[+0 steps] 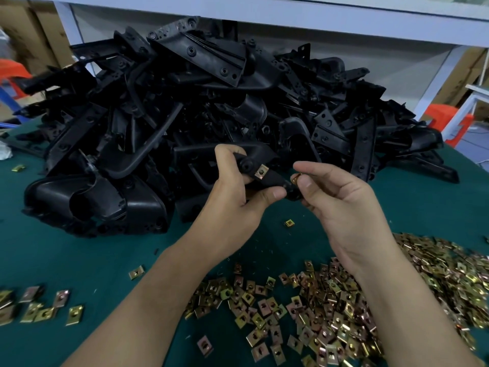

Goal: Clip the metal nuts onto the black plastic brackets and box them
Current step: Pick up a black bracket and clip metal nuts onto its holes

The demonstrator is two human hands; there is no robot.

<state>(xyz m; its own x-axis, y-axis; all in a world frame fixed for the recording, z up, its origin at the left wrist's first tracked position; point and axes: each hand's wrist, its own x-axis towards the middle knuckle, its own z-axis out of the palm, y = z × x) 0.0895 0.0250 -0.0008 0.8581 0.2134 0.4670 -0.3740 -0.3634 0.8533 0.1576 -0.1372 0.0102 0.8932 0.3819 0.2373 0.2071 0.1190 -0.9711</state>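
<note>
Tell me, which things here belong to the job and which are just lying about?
Job: held bracket in the left hand, its clipped nut; second nut pinched by the right hand; pile of black brackets; heap of loose nuts.
Lying about: orange stool, cardboard boxes, white shelf frame.

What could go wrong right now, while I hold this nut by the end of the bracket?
The nut pinched by the right hand may slip and vanish among the loose nuts below. The left hand grips the bracket with its thumb right beside the end that the nut is near, so the thumb might block the nut or get nipped.
</note>
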